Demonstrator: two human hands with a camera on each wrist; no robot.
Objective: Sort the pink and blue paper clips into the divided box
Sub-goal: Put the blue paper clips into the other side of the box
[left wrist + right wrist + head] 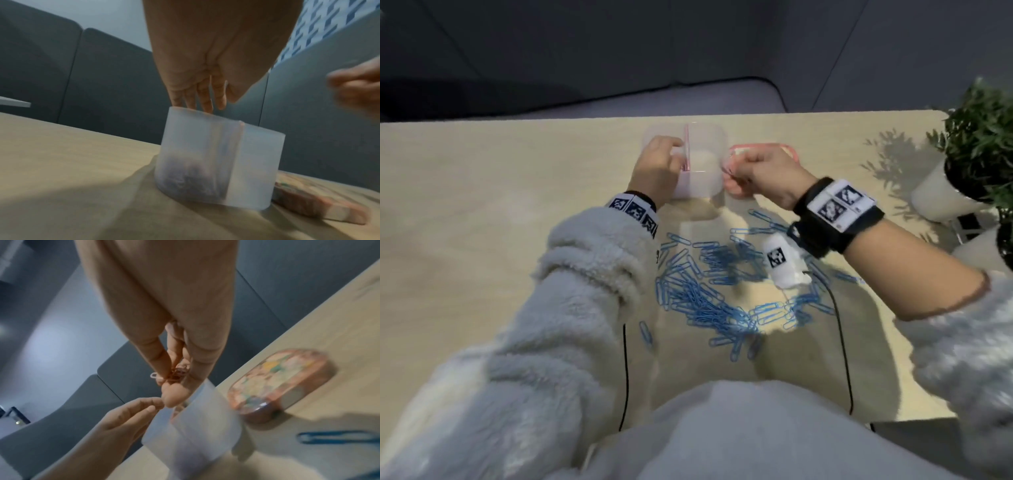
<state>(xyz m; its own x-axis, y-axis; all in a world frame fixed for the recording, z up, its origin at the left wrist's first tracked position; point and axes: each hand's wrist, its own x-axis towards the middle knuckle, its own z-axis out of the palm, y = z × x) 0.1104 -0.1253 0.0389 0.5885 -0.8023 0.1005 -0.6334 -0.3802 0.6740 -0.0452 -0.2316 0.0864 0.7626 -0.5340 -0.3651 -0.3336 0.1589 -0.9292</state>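
A translucent divided box (702, 178) with a pink divider (687, 147) stands at the table's far middle. My left hand (667, 161) reaches over its left compartment, fingers (202, 102) straight down at the rim and holding nothing. My right hand (732, 178) hovers beside the box's right edge and pinches a small bunch of pink paper clips (175, 374). The box (195, 426) is just under those fingers. A dim heap (185, 178) shows through the left compartment's wall; its colour is unclear. A big pile of blue paper clips (715, 294) lies on the table in front of me.
The box's pink patterned lid (281, 382) lies flat right of the box, behind my right hand. Potted plants (976, 154) in white pots stand at the table's right edge. Two black cables (842, 342) run from my wrists across the near table. A stray blue clip (645, 334) lies left of the pile.
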